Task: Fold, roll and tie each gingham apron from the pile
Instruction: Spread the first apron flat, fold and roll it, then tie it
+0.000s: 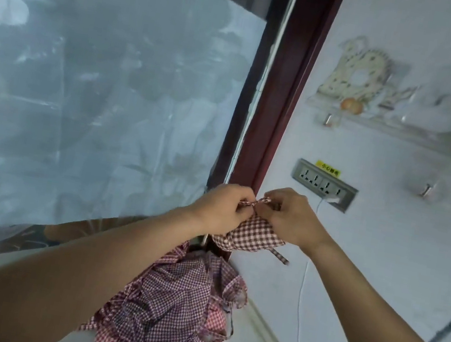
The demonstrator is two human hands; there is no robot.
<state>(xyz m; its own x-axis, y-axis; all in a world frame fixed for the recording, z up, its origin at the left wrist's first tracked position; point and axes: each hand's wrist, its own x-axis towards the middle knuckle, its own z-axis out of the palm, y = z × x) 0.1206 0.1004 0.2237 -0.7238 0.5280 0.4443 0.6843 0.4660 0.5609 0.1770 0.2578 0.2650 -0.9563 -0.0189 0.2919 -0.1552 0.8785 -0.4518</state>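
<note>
Left hand (pixel 224 206) and right hand (pixel 290 215), fingers pinching apron ties (pixel 254 203).

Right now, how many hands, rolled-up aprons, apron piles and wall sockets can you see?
Hands: 2, the left hand and the right hand, both pinching the tie of the rolled apron
Rolled apron: 1
Apron pile: 1
Wall socket strip: 1
Total: 5
</note>
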